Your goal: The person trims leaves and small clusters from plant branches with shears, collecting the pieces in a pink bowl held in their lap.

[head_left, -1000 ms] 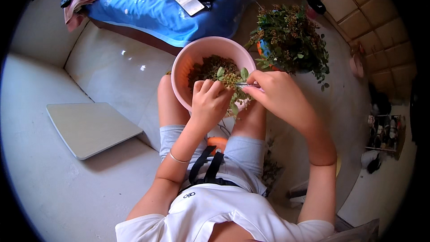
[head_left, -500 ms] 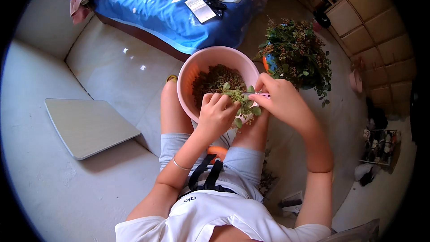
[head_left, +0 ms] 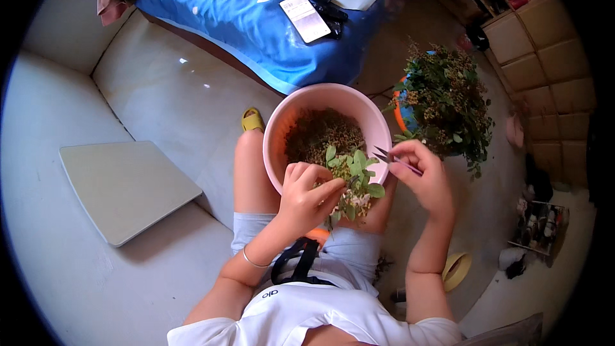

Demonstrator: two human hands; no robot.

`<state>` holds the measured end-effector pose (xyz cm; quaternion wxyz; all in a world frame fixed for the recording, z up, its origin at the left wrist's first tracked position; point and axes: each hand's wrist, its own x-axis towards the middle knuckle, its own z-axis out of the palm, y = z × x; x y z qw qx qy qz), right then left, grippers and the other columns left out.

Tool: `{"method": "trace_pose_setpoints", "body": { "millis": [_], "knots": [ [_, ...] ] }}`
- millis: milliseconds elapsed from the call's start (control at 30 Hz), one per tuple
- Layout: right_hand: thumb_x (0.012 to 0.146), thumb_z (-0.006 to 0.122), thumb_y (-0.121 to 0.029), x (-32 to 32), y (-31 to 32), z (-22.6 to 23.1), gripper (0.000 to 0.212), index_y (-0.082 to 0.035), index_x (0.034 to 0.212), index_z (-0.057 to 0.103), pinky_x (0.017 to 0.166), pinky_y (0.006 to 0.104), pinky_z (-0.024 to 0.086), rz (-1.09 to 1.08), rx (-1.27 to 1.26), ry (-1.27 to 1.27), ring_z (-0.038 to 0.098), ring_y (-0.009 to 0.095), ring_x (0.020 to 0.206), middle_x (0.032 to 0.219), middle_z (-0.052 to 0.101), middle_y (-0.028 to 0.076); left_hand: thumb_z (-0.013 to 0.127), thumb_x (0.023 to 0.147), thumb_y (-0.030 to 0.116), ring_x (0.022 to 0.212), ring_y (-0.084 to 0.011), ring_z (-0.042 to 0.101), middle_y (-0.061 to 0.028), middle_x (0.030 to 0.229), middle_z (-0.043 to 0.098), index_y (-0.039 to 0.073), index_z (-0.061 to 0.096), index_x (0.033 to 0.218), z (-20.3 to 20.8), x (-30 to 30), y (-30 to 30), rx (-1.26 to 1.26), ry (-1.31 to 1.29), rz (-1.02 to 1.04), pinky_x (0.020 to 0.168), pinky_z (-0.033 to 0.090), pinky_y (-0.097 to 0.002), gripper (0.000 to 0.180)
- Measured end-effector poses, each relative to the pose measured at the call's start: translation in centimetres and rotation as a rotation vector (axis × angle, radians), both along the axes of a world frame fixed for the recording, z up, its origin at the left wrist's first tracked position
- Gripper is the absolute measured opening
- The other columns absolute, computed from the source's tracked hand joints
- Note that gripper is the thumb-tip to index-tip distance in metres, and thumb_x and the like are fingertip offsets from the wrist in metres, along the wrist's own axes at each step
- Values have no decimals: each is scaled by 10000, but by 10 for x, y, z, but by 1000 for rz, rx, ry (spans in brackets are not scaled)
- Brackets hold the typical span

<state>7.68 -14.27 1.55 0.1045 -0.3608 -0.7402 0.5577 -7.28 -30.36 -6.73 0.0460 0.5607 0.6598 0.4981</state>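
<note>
Grasping: left hand [head_left: 309, 193], broad-leaved green sprig [head_left: 360, 161]; right hand [head_left: 421, 176], pointed snips [head_left: 388, 158], blades parted.

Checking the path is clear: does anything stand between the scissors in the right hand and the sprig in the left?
Nothing visible does. The scissors, blades apart in the right hand, are just right of the sprig, over the tub. The left hand holds the sprig from its left, outside that gap.
</note>
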Motion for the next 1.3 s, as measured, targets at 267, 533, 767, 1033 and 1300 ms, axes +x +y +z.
{"method": "trace_pose_setpoints", "body": {
  "millis": [267,533,767,1033,1300],
  "knots": [
    [786,631,-124,-1,12,-48,267,8,1008,564,613,157,329,-157,-410,165,434,14,684,766,509,-36,725,627,65,714,-216,488,-32,774,546,77,662,815,-14,-26,13,-48,-83,77,683,369,-339,199],
    [815,607,-186,-15,20,-80,348,21,1083,526,642,145,358,-78,-599,258,475,37,717,853,568,25,722,619,51,700,-207,486,-34,773,543,62,650,808,-25,-46,22,-37,-48,127,685,367,-335,203],
    [927,459,-370,-31,-17,-62,391,-15,1092,456,447,158,218,-75,-660,424,303,17,492,607,438,-10,714,624,37,713,-211,491,-41,751,525,64,632,782,-23,-47,21,-69,-97,223,688,352,-333,180],
    [934,462,-236,-20,-66,-39,347,28,1156,431,525,179,301,-78,-696,324,370,39,580,750,458,-18,719,643,31,730,-208,475,-41,746,520,72,629,781,-9,-25,14,-61,-23,311,689,340,-328,170],
    [981,391,-256,7,-92,-23,285,-9,1106,461,465,175,275,-7,-692,375,342,29,519,602,404,-26,712,646,27,725,-212,463,-44,739,508,80,622,785,9,9,3,22,119,347,685,329,-327,174]
  ]
}}
